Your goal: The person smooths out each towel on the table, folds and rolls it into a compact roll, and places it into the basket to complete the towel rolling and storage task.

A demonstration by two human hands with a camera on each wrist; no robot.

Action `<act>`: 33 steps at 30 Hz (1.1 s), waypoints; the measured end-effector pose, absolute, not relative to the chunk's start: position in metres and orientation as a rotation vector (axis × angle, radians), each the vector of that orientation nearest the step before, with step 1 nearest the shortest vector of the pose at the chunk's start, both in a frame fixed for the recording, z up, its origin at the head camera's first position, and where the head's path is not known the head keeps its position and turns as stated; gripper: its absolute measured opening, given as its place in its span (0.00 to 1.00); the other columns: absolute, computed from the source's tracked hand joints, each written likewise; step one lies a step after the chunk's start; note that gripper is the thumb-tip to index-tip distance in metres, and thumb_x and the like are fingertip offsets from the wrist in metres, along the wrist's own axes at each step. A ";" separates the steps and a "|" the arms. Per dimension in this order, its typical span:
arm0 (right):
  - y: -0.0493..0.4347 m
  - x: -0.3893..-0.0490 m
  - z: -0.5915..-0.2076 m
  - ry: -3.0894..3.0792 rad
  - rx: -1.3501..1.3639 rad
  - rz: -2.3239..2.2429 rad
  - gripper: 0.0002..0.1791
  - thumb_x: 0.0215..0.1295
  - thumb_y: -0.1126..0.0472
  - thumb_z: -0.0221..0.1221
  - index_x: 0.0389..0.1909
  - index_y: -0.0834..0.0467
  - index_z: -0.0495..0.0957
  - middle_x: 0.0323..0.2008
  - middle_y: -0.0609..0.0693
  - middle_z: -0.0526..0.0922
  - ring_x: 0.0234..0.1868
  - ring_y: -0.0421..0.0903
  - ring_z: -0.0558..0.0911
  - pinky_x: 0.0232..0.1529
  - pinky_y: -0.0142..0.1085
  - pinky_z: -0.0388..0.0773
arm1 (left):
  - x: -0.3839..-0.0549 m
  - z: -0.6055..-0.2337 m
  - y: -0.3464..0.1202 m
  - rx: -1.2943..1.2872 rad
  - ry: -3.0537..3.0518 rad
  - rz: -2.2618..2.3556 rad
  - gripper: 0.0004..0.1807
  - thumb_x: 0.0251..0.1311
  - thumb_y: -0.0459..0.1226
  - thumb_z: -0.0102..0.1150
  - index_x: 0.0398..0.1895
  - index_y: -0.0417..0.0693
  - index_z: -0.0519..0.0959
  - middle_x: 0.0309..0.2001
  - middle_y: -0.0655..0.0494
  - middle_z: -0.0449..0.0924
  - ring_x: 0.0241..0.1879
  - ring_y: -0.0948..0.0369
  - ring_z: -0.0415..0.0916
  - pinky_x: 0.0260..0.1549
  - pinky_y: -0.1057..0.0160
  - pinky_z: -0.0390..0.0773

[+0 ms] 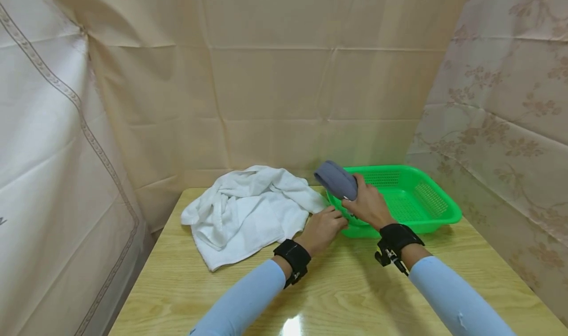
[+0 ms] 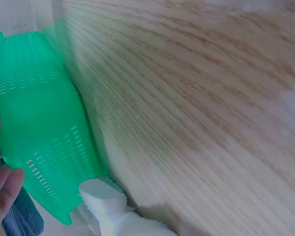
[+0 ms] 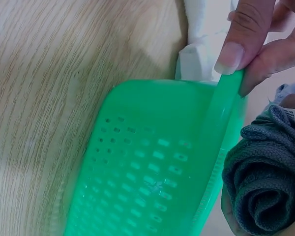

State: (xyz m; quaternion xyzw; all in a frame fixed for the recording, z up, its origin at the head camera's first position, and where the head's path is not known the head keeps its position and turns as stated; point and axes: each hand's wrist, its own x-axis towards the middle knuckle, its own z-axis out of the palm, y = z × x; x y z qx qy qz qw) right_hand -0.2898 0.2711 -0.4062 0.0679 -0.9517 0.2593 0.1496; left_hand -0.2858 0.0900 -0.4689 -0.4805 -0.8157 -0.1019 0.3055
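A rolled grey towel (image 1: 336, 180) is gripped by my right hand (image 1: 369, 205) above the near-left corner of a green plastic basket (image 1: 401, 203). In the right wrist view, the spiral end of the roll (image 3: 265, 191) and a small white label show. My left hand (image 1: 321, 230) pinches the basket's rim at that corner; its thumb (image 3: 231, 56) lies over the edge in the right wrist view. To the left of the basket lies a crumpled white towel (image 1: 262, 213), its right end close to my left fingers.
Everything stands on a light wood-grain table (image 1: 337, 286). A beige cloth (image 1: 275, 80) hangs behind it, a flowered cloth (image 1: 501, 119) on the right, and a white cloth (image 1: 49, 178) on the left. The basket sits near the table's back right.
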 end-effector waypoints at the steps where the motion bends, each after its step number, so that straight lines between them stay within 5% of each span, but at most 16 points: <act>1: 0.272 -0.290 -0.407 -2.736 0.192 0.742 0.46 0.63 0.53 0.65 0.77 0.63 0.55 0.50 0.72 0.79 0.42 0.64 0.83 0.33 0.51 0.80 | -0.286 -0.469 0.090 -1.272 -2.154 -0.273 0.04 0.66 0.43 0.68 0.39 0.58 0.90 0.38 0.64 0.85 0.38 0.65 0.75 0.43 0.72 0.74; 33: 0.282 -0.289 -0.416 -2.722 0.096 0.757 0.46 0.65 0.52 0.65 0.76 0.65 0.54 0.46 0.74 0.79 0.38 0.64 0.83 0.29 0.49 0.80 | -0.286 -0.469 0.090 -1.271 -2.131 -0.274 0.06 0.65 0.44 0.69 0.41 0.57 0.89 0.38 0.64 0.84 0.38 0.65 0.76 0.43 0.73 0.74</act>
